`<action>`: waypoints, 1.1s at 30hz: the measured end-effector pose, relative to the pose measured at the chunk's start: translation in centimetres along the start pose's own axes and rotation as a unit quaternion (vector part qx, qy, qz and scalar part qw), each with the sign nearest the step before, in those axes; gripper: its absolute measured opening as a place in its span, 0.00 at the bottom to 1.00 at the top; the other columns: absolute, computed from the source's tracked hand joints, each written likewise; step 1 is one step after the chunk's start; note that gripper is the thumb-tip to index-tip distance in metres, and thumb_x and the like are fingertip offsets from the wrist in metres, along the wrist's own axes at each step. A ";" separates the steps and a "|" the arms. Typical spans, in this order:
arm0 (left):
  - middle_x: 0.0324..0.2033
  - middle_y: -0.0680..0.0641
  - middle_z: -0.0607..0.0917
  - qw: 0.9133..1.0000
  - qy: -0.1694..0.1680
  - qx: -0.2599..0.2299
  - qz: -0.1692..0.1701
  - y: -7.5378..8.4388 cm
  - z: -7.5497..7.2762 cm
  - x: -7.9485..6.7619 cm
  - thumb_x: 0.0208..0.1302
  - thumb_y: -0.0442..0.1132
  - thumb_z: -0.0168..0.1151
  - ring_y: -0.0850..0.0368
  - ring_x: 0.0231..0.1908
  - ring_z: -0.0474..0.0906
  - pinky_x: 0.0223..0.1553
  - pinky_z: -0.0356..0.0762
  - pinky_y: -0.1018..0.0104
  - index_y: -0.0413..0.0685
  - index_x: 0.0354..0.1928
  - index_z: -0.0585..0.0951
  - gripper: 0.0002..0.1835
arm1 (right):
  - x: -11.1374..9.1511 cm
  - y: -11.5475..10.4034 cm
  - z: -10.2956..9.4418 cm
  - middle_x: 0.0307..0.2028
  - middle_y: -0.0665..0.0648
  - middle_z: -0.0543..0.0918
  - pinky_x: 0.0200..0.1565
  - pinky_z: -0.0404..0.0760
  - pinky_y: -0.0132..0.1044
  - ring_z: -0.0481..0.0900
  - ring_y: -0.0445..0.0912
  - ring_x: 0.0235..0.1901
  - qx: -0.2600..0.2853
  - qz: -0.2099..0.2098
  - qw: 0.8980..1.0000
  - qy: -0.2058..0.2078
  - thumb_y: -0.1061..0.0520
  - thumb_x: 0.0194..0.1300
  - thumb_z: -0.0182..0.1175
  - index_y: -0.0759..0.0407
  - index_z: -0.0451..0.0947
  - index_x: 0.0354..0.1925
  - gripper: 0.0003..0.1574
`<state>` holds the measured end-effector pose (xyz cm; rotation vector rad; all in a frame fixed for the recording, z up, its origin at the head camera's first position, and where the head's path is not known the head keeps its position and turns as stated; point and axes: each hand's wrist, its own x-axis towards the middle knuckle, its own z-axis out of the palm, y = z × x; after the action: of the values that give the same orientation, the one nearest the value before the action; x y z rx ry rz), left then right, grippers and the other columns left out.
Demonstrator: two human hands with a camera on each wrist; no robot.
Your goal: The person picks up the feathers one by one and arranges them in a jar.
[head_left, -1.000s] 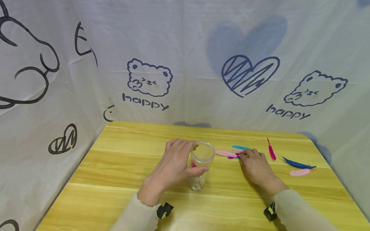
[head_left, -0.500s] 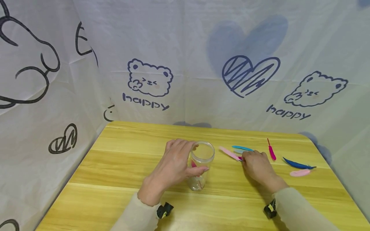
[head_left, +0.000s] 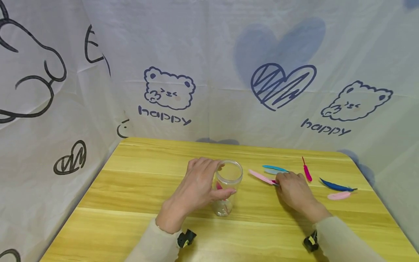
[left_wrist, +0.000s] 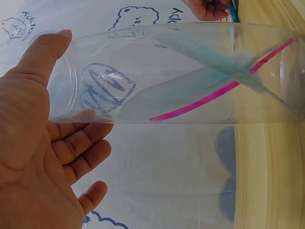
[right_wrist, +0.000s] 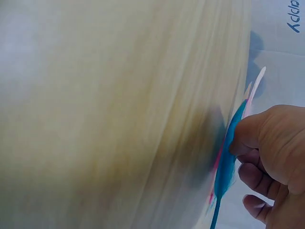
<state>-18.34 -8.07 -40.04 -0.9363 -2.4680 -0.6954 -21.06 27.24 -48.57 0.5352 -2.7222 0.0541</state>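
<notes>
My left hand (head_left: 196, 187) grips a tall clear jar (head_left: 230, 183) near its rim, thumb on one side and fingers on the other. The jar stands upright without a lid. Inside it, in the left wrist view, lie pale green feathers (left_wrist: 209, 62) and a narrow magenta feather (left_wrist: 205, 99). My right hand (head_left: 296, 191) is low over the table at a small group of feathers. In the right wrist view its thumb and curled fingers pinch a teal-blue feather (right_wrist: 225, 174). A pink feather (head_left: 260, 176) pokes out to the left of its fingertips, with magenta and blue bits partly hidden.
Behind the right hand lie a bright blue feather (head_left: 274, 168) and a pale grey-blue one (head_left: 271, 171). Farther right are a magenta feather (head_left: 307, 173), a dark blue feather (head_left: 337, 185) and a light pink feather (head_left: 339, 196). Printed cloth (head_left: 222, 109) hangs behind the wooden table (head_left: 147, 174).
My right hand has shifted slightly right and toward me. The pink feather at its fingertips has swung round and now slants, uncovering the blue feathers behind. The left hand and jar stay put.
</notes>
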 end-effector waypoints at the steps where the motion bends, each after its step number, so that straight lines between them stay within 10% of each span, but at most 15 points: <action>1: 0.51 0.51 0.87 1.000 0.000 -0.002 0.000 0.0 0.0 0.0 0.55 0.64 0.79 0.51 0.54 0.80 0.63 0.69 0.48 0.49 0.60 0.81 0.38 | -0.1 0.0 -0.1 0.33 0.56 0.86 0.38 0.75 0.53 0.82 0.57 0.37 0.000 -0.002 1.000 -0.002 0.65 0.60 0.69 0.58 0.80 0.36 0.07; 17: 0.51 0.50 0.87 1.000 -0.006 -0.007 0.004 0.0 0.0 0.1 0.56 0.63 0.79 0.50 0.54 0.79 0.64 0.68 0.48 0.48 0.62 0.80 0.39 | -2.4 0.5 -1.9 0.28 0.49 0.79 0.34 0.70 0.50 0.74 0.49 0.29 -0.040 -0.017 0.996 -0.081 0.56 0.64 0.73 0.50 0.74 0.26 0.16; 24: 0.51 0.50 0.87 1.000 -0.008 -0.011 -0.001 0.0 0.0 0.0 0.56 0.63 0.79 0.50 0.54 0.79 0.64 0.68 0.48 0.49 0.62 0.79 0.39 | -2.7 0.9 -3.0 0.33 0.50 0.85 0.46 0.79 0.70 0.83 0.54 0.37 -0.022 -0.020 0.992 -0.123 0.56 0.65 0.73 0.51 0.84 0.35 0.06; 33: 0.51 0.51 0.86 1.000 -0.013 -0.004 -0.003 0.0 0.0 0.0 0.57 0.64 0.77 0.51 0.55 0.79 0.64 0.68 0.49 0.49 0.62 0.79 0.38 | -3.3 1.9 -2.7 0.39 0.59 0.85 0.40 0.80 0.65 0.82 0.60 0.40 -0.047 0.017 0.989 -0.140 0.59 0.64 0.70 0.62 0.85 0.49 0.15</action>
<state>-18.34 -8.05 -40.04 -0.9482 -2.4936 -0.6992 -18.04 30.46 -47.15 0.5010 -2.9881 -0.1510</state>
